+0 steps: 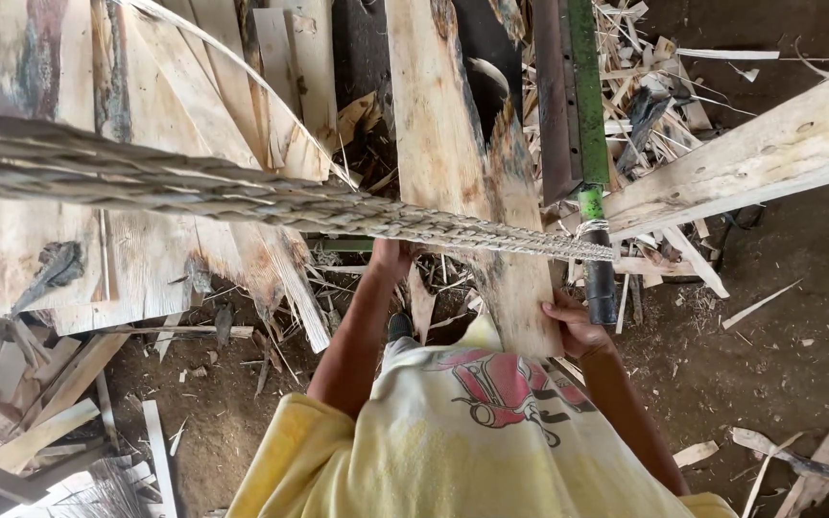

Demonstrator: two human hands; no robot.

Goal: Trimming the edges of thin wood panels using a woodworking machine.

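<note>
A long pale wooden plank (453,153) with a rough, dark-edged side runs away from me down the middle of the view. My right hand (573,324) grips its near right edge. My left hand (390,254) reaches under a thick twisted rope (271,197); its fingers are hidden, and it seems to touch the plank's left side. The rope stretches across the view from the left and is tied to a green and black bar (595,230). My yellow printed shirt (472,432) fills the bottom.
Flat wooden boards (155,105) lie at the left, with offcuts (40,403) below them. A second plank (750,158) slants in from the right. Splinters and scraps (664,86) litter the dirt floor (769,326). A dark metal rail (554,96) runs beside the green bar.
</note>
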